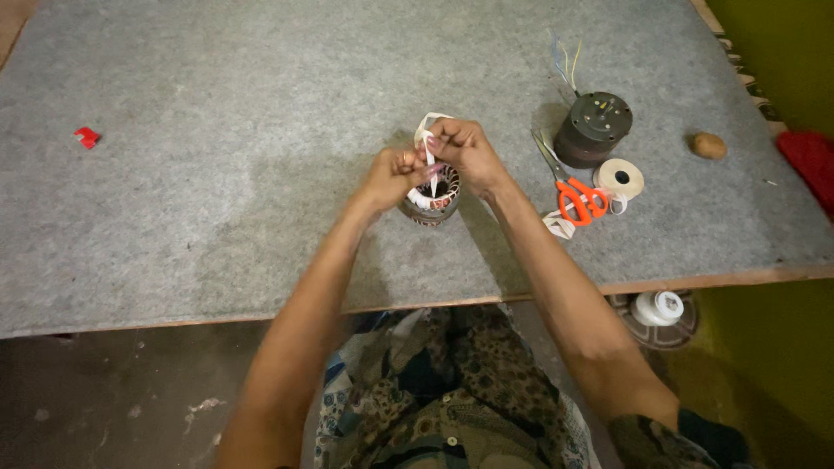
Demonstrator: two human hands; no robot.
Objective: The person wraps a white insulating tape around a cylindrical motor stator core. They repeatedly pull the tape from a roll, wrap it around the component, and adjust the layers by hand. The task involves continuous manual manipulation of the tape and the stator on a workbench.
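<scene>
Red scrap [87, 137]: left of frame, on the grey felt board [217, 217].
Left hand [391, 176]: fingers pinched on the white tape strip [427, 143], centre of frame.
Wound stator [431, 198]: on the board, directly under both hands' fingertips, tape looping up from it.
Right hand [465, 149]: fingers clenched on the tape's upper loop.
Orange-handled scissors [573, 187]: right of centre, just beside the tape roll [621, 177].
Dark motor [593, 128]: upper right, above the roll.

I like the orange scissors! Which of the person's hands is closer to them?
Right. The right hand is a short way left of the orange scissors, pinching white tape. The left hand is farther left, beyond the round coil.
</scene>
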